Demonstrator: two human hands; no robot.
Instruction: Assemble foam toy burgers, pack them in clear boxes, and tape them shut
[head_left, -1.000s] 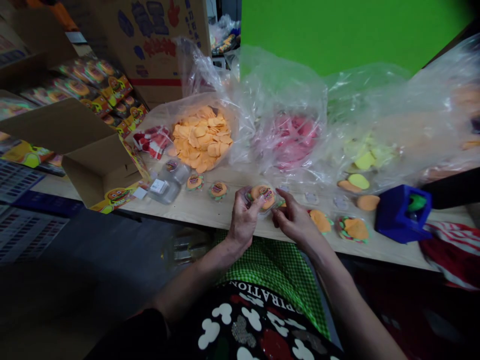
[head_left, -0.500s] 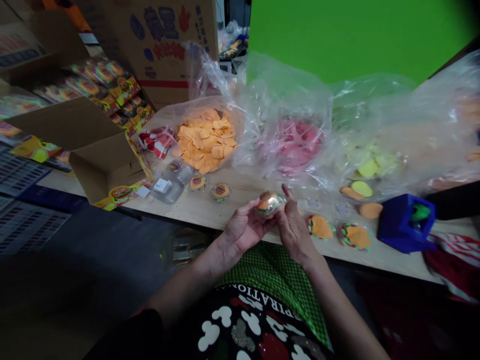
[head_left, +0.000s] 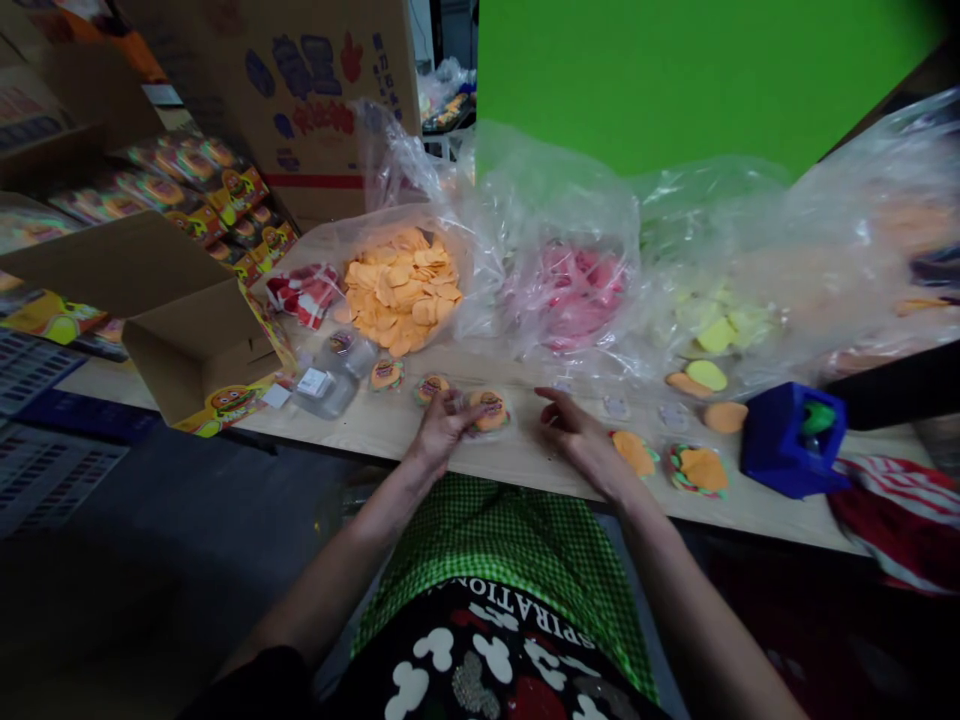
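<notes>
- Head view: the left hand (head_left: 439,432) rests near the table (head_left: 525,462) front edge, fingertips touching a packed burger toy (head_left: 491,409); bare wood lies between it and the right hand (head_left: 581,440), which lies flat, fingers loosely apart, holding nothing.
- Half a second ago both hands held that toy lifted together; now it sits on the wood beside two others (head_left: 409,380).
- Clear bags (head_left: 555,260) crowd the far side; a blue box (head_left: 787,440) stands right.
</notes>
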